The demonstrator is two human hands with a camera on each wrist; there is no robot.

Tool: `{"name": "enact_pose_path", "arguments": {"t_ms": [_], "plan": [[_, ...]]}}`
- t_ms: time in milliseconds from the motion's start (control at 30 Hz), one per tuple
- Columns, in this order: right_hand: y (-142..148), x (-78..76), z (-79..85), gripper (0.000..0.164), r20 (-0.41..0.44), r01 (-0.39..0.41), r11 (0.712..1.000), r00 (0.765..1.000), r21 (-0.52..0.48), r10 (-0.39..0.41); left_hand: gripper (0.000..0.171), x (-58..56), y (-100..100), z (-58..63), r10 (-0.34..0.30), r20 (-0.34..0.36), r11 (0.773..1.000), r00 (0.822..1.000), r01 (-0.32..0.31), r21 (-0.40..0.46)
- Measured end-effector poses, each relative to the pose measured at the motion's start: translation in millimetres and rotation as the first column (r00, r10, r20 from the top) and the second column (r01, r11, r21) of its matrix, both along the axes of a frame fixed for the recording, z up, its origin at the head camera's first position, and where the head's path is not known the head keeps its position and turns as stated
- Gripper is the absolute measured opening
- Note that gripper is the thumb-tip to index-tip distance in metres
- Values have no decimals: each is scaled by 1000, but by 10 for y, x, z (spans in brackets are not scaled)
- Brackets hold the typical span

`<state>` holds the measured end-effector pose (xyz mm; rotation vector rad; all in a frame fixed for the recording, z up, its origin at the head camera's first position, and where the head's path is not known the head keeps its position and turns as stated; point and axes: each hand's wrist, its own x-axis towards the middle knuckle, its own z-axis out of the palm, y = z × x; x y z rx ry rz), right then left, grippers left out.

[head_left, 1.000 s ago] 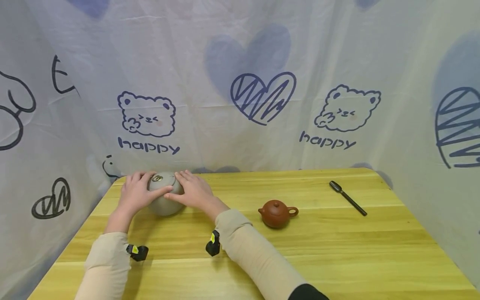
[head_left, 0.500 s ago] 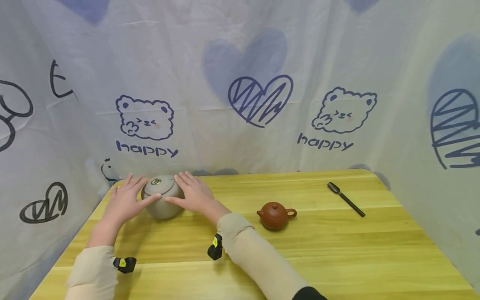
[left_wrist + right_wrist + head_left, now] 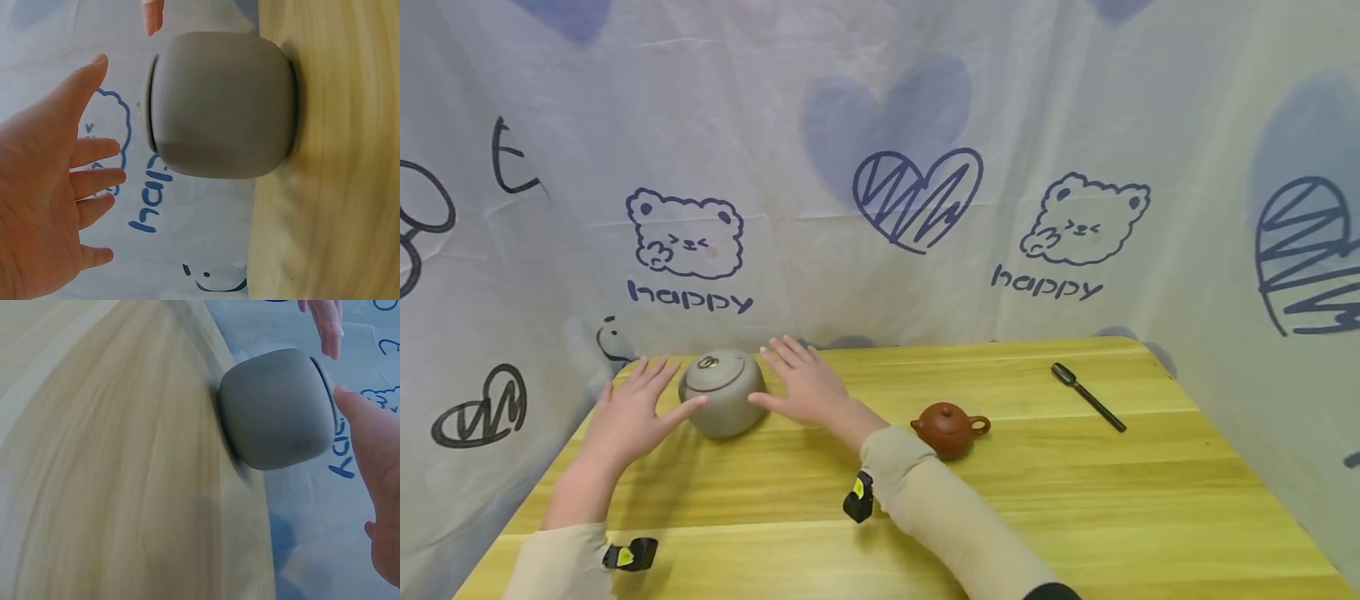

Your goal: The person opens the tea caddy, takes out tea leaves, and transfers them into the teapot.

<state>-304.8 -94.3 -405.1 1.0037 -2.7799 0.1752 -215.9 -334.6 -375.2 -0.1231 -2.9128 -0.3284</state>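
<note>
A round grey lidded jar [image 3: 724, 400] with a small metal ring on its lid stands upright at the back left of the table. My left hand [image 3: 634, 412] hovers just left of it, fingers spread, and the left wrist view shows a gap between that hand [image 3: 53, 169] and the jar [image 3: 222, 106]. On the jar's other side is my right hand [image 3: 808, 385], its fingers extended and apart from the grey wall. In the right wrist view, the right thumb [image 3: 356, 406] appears near the lid's edge of the jar [image 3: 278, 409].
A reddish-brown teapot [image 3: 946, 431] sits right of the jar, its handle pointing right. Farther right lies a dark, long-handled scoop-like tool [image 3: 1087, 397]. The wooden table [image 3: 1075, 517] ends at a printed cloth backdrop [image 3: 820, 275] behind the jar.
Both hands have come off the jar and moved apart, the left one leftward and toward me, the right one rightward. The jar stays on the table, its lid now uncovered.
</note>
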Motion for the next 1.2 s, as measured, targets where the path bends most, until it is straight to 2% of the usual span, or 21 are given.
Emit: {"name": "enact_pose_path", "arguments": {"t_ms": [367,533,667,933,1067,1200], "plan": [[445,49,247,81,-101,37,998,994,54,-31,88,160,154,167,-18,-14,999,1000,18,32],[674,62,355,80,-106,39,999,994,22,-37,87,197,279,280,-31,-25,998,999,32,51],[870,59,414,80,-99,41,999,994,-22,-43,85,175,422,371,-46,-33,996,998,48,71],[1341,52,452,80,-109,99,993,988,-58,-105,86,79,769,519,-75,-32,993,997,78,92],[1607,60,445,79,-96,121,987,987,-106,-132,85,19,952,529,-80,-29,992,996,82,93],[1854,68,417,78,-86,148,980,983,-135,-160,83,-41,1130,489,-75,-31,990,997,78,115]]}}
